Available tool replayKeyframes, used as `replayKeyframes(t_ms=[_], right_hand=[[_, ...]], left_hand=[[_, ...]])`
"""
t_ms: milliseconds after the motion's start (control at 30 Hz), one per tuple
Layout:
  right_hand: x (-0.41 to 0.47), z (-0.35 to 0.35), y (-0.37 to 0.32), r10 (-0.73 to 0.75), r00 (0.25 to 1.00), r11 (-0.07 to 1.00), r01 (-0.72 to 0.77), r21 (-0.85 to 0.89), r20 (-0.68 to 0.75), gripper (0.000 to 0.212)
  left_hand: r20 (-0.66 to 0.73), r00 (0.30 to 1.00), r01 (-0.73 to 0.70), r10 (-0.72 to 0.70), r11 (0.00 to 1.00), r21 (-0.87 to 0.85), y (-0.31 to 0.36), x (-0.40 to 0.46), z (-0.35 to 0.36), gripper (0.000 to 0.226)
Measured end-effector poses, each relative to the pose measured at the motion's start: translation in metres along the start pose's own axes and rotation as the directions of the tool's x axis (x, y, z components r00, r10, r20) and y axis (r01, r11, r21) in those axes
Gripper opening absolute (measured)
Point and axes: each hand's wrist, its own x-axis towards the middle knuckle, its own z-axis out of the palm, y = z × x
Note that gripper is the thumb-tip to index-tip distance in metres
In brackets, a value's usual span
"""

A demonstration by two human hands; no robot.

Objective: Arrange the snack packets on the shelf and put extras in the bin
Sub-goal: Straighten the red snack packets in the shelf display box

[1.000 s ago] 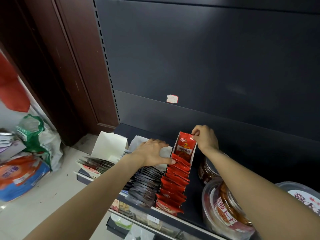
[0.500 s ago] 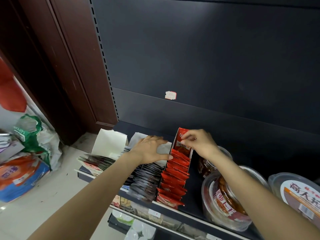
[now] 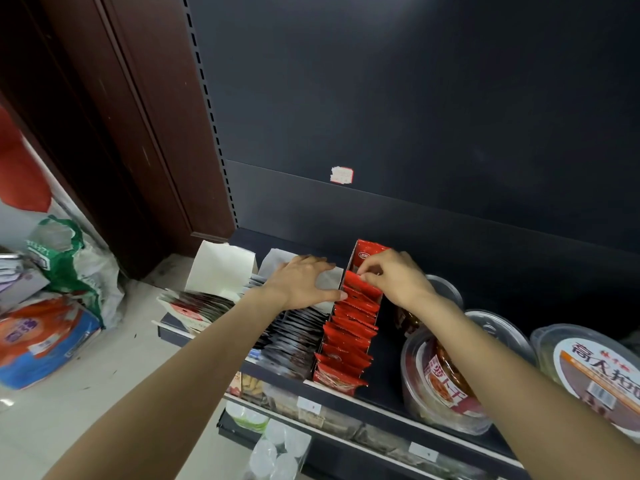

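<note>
The right hand (image 3: 394, 277) had its fingers curled down onto the back of the row of red snack packets (image 3: 349, 337), the fingertips (image 3: 363, 276) pinching the top edge of one packet just in front of the upright rear packet (image 3: 367, 252). A second earlier that hand had been higher, at the top right corner of the upright packet; half a second earlier it had come down across its face, and now it sat lower again and further left, covering most of the packet's lower half. The left hand (image 3: 302, 284) lay spread, palm down, on the white flap of the neighbouring box, its thumb reaching to the left wall of the red packets' carton (image 3: 341, 296). It held nothing, and its place had hardly changed over the second.

The red packets stood overlapped in their narrow carton, running from the shelf's front edge (image 3: 388, 410) back toward the dark rear panel (image 3: 415, 133). Just left of them lay a row of dark packets (image 3: 298, 337), and further left another fanned row in front of a raised white box flap (image 3: 221, 268). To the right of the carton stood clear round tubs with printed lids (image 3: 446, 368), the right forearm crossing above them. On the floor to the left sat a green and white bag (image 3: 69, 258) and an orange and blue pack (image 3: 45, 341).
</note>
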Motion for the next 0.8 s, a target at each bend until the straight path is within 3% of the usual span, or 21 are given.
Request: replayKeyframes(t_ms=[233,433,500,600,733,800], right_hand=[[-0.006,-0.041,-0.004,0.067,0.972,0.994,-0.045,0.103,-0.224,0.009],[-0.014,-0.069,0.001,0.125,0.925,0.923,0.025,0.384,-0.359,0.007],[-0.018,-0.072,0.004,0.173,0.921,0.866,0.027,0.5,-0.349,0.006],[-0.025,-0.073,0.006,0.208,0.916,0.793,0.048,0.607,-0.344,0.009],[-0.031,-0.074,0.008,0.243,0.903,0.724,0.075,0.686,-0.354,0.005],[-0.032,-0.073,0.008,0.252,0.889,0.74,0.076,0.669,-0.381,0.004]], left_hand=[[-0.089,0.993,-0.091,0.072,0.966,-0.244,0.012,-0.005,-0.009,0.064],[-0.156,0.987,-0.025,-0.044,0.91,-0.415,0.022,-0.003,-0.026,0.051],[-0.148,0.985,-0.004,-0.092,0.837,-0.547,0.023,0.001,-0.026,0.041],[-0.155,0.969,-0.001,-0.191,0.628,-0.778,0.022,0.006,-0.026,0.032],[-0.225,0.935,-0.069,-0.276,0.478,-0.875,0.025,0.004,-0.029,0.021],[-0.228,0.921,-0.093,-0.317,0.388,-0.917,0.029,0.001,-0.032,0.021]])
